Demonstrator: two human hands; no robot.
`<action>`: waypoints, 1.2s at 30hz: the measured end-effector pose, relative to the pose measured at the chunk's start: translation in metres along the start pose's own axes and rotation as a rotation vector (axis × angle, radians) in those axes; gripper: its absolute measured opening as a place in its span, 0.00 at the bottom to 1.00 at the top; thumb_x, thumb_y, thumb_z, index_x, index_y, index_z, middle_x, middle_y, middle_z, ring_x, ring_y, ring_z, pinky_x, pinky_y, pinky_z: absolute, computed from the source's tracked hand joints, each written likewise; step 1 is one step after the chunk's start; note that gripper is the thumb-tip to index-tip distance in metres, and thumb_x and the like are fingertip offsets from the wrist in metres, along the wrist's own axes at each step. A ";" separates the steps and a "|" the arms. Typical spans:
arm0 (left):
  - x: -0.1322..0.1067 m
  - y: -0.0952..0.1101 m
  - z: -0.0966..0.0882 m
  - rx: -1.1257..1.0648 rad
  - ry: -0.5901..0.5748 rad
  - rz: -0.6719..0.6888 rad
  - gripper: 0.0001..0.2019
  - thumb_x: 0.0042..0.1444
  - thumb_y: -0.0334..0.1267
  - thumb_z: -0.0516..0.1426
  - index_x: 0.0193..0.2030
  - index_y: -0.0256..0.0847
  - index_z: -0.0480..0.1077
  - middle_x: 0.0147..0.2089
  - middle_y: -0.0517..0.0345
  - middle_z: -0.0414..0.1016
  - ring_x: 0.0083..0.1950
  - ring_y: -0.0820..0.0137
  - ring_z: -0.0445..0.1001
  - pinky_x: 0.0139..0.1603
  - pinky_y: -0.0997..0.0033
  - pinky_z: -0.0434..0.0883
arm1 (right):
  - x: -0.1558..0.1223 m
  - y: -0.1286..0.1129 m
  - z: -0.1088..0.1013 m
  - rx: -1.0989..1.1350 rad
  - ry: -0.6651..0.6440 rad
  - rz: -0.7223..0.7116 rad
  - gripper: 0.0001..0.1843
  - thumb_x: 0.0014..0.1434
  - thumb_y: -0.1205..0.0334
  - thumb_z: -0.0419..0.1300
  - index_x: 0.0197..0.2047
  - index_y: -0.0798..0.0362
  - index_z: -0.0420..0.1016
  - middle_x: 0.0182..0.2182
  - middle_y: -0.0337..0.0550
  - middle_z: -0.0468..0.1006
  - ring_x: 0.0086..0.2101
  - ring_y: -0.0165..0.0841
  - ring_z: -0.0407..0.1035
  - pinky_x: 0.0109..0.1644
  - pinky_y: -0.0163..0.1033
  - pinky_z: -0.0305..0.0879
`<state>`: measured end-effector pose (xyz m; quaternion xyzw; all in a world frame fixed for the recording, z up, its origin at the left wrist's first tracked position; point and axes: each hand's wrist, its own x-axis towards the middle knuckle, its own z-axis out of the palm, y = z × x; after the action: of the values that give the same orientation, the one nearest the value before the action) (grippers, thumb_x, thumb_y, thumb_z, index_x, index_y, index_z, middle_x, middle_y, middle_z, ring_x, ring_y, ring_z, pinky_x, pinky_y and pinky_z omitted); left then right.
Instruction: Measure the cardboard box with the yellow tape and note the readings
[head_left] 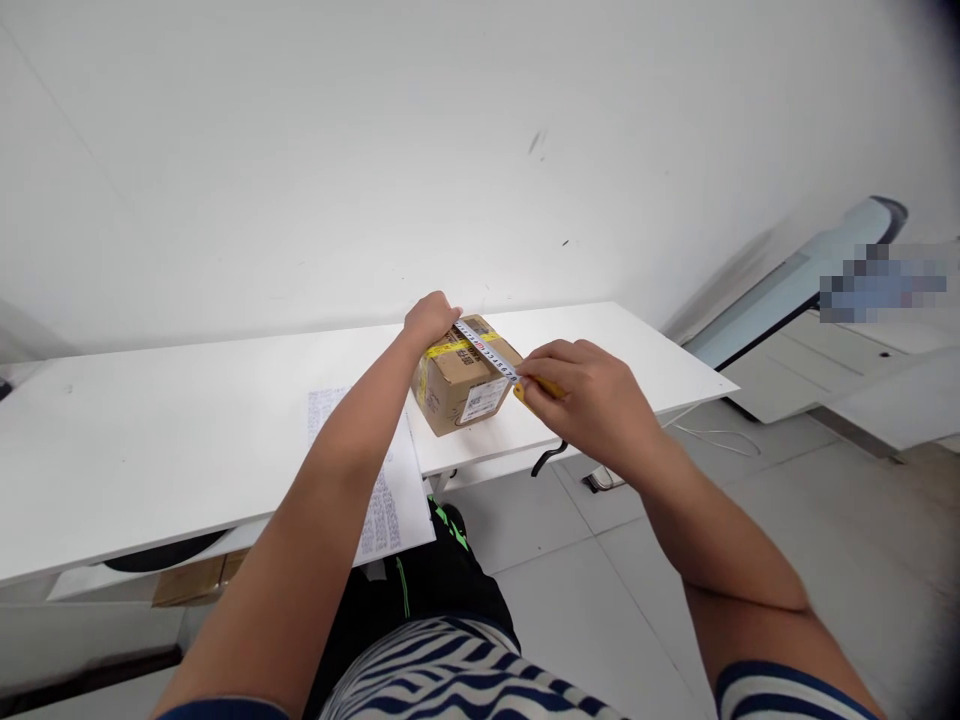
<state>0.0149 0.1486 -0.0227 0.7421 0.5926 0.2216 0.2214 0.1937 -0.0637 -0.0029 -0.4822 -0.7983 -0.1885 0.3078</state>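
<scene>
A small brown cardboard box (444, 398) with yellow tape and a white label (484, 399) sits on the white table. Across its top stretches the pale blade of a tape measure (487, 350), its printed numbers showing. My left hand (431, 322) is closed at the box's far edge, thumb on the blade's end; its other fingers are partly hidden. Wrapped in my right hand (589, 395) is the yellow tape measure case, held at the box's right edge, with a black strap (550, 457) hanging below it.
Printed paper sheets (397, 500) lie under my left forearm and overhang the front edge of the white table (187, 430). A wall stands behind. To the right are a leaning glass panel (795, 285), a white cabinet (817, 365) and a cable on the tiled floor.
</scene>
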 end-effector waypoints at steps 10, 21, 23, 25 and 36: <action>-0.007 0.002 -0.004 0.008 -0.027 0.081 0.14 0.62 0.48 0.58 0.41 0.39 0.76 0.45 0.46 0.85 0.41 0.61 0.78 0.40 0.64 0.68 | 0.003 -0.001 0.045 0.017 0.092 0.120 0.14 0.64 0.67 0.57 0.39 0.52 0.86 0.40 0.49 0.86 0.33 0.37 0.71 0.39 0.44 0.67; -0.001 0.004 0.001 0.099 -0.086 -0.007 0.26 0.66 0.63 0.52 0.43 0.40 0.75 0.48 0.42 0.84 0.44 0.57 0.80 0.44 0.61 0.68 | 0.006 -0.004 0.054 -0.041 0.065 0.298 0.19 0.69 0.54 0.56 0.55 0.53 0.81 0.50 0.54 0.84 0.38 0.41 0.74 0.40 0.45 0.69; -0.004 0.004 0.003 0.092 -0.062 0.027 0.23 0.68 0.61 0.52 0.38 0.41 0.73 0.45 0.46 0.84 0.43 0.59 0.79 0.43 0.62 0.67 | 0.000 -0.006 0.053 -0.044 0.028 0.398 0.28 0.68 0.50 0.57 0.66 0.53 0.73 0.56 0.58 0.81 0.41 0.44 0.76 0.36 0.44 0.69; -0.008 0.003 0.003 0.044 0.008 0.070 0.22 0.69 0.60 0.52 0.36 0.43 0.70 0.44 0.49 0.83 0.43 0.61 0.78 0.41 0.63 0.65 | -0.006 -0.008 0.053 -0.016 -0.027 0.505 0.35 0.66 0.47 0.59 0.72 0.52 0.66 0.58 0.59 0.79 0.42 0.45 0.77 0.35 0.44 0.69; -0.099 0.073 -0.024 0.098 -0.146 0.560 0.18 0.69 0.57 0.54 0.40 0.43 0.68 0.39 0.53 0.78 0.40 0.63 0.74 0.41 0.61 0.63 | -0.075 0.016 0.092 0.069 0.544 0.428 0.37 0.64 0.48 0.67 0.72 0.48 0.62 0.53 0.56 0.79 0.51 0.46 0.79 0.51 0.53 0.79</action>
<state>0.0385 0.0389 0.0333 0.9007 0.3571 0.1909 0.1575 0.2052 -0.0505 -0.1220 -0.5603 -0.5736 -0.2141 0.5578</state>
